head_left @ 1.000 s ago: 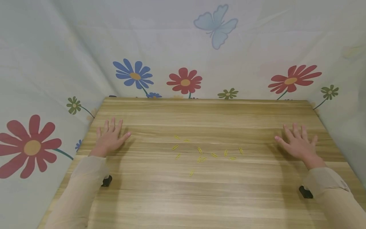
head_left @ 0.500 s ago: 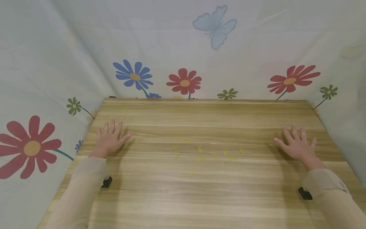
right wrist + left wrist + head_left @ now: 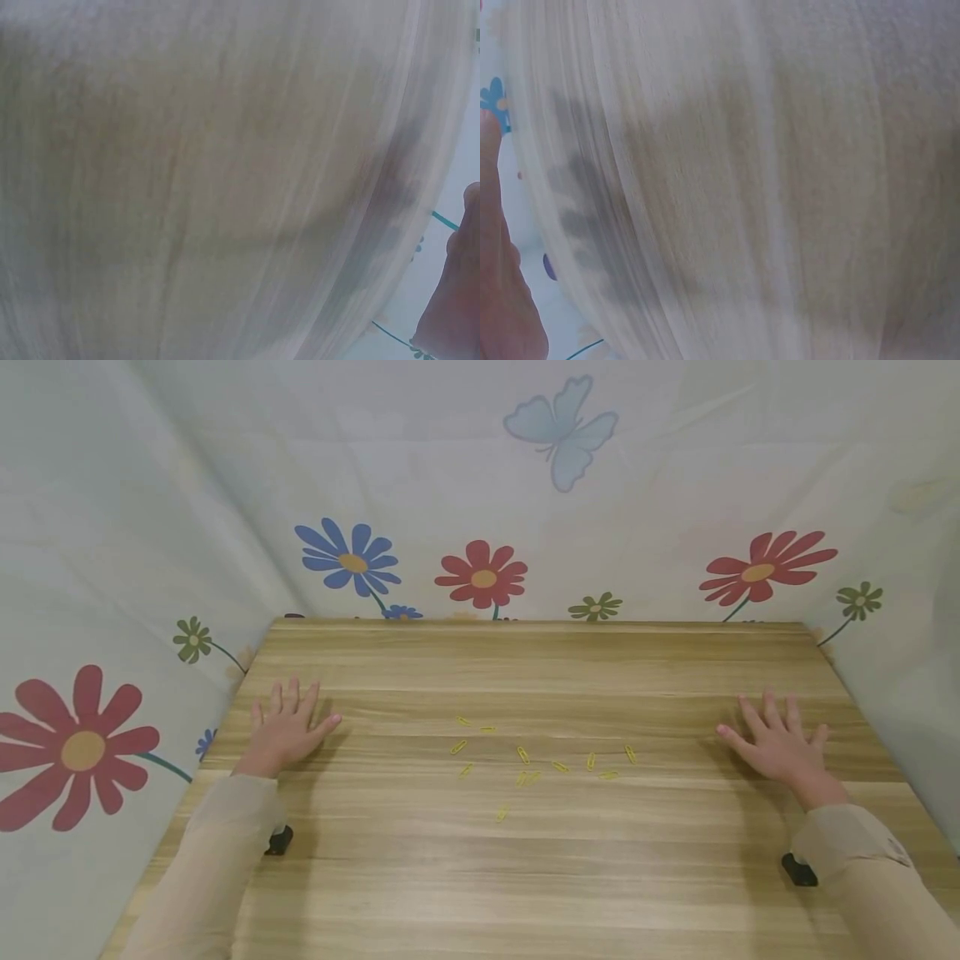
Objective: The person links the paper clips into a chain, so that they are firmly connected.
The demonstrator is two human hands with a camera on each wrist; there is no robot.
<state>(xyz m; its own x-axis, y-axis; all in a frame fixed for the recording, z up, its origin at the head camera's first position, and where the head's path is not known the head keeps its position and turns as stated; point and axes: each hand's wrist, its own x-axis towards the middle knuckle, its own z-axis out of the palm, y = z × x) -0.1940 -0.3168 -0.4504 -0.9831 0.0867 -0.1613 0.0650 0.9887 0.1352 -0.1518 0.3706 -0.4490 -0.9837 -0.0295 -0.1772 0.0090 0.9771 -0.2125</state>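
Several yellow paper clips (image 3: 522, 755) lie scattered over the middle of the wooden table (image 3: 480, 893). To their left is my left hand (image 3: 285, 735), palm down with its fingers spread and nothing held. My right hand (image 3: 780, 747) is spread the same way on the far right, also holding nothing. Both hands are well apart from the clips. In the left wrist view part of the left hand (image 3: 506, 277) shows at the left edge, with its shadow on the wood. The right wrist view catches part of the right hand (image 3: 457, 292) at the right edge. No clips show in either wrist view.
A white cloth (image 3: 420, 468) printed with flowers and a butterfly hangs behind the table and along its sides. Small black devices (image 3: 280, 841) sit under both wrists. The table's back edge (image 3: 540, 622) meets the cloth.
The whole head view shifts very slightly. Both hands stay spread in about the same places, and the paper clips lie unmoved.
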